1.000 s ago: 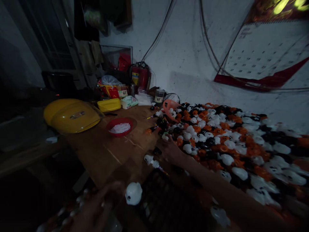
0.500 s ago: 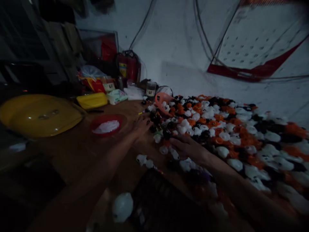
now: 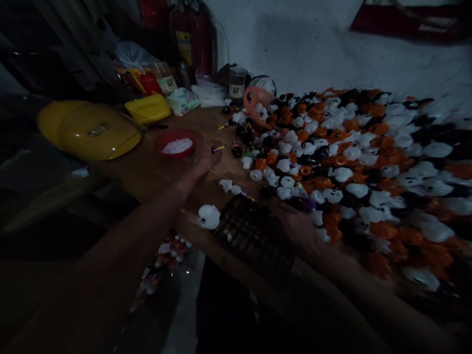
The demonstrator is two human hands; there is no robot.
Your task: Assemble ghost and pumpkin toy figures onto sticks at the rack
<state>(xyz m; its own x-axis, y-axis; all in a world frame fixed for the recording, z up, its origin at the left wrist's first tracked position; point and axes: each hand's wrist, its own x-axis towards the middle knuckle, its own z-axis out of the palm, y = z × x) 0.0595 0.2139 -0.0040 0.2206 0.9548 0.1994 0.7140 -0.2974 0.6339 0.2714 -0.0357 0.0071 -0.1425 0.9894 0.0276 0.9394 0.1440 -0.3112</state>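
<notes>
My left hand (image 3: 203, 156) is low over the brown tabletop, right of a red bowl (image 3: 159, 145) of white pieces. At its fingertips is a small stick (image 3: 218, 148) with yellow and purple on it. Shadow and blur hide whether the fingers hold it. My right hand (image 3: 297, 226) is at the right side of a black slatted basket (image 3: 250, 231), beside the pile of small plastic figures (image 3: 342, 174) in white, orange and black. Its fingers are dark and blurred. A white ghost-like figure (image 3: 225, 185) lies between the hands, and a round white piece (image 3: 209, 217) sits by the basket.
Farther left are a large yellow shell-shaped object (image 3: 92, 132) and a yellow container (image 3: 148, 109). An orange scoop-like cup (image 3: 255, 101) tips into the pile's far end. Behind stand a jar (image 3: 236, 84) and fire extinguishers (image 3: 197, 42). More small pieces (image 3: 171, 250) show below the table edge.
The view has tilted downward. My left hand has drawn left, away from the pile, uncovering the small stick. My right hand has come back from the pile's near edge to the basket.
</notes>
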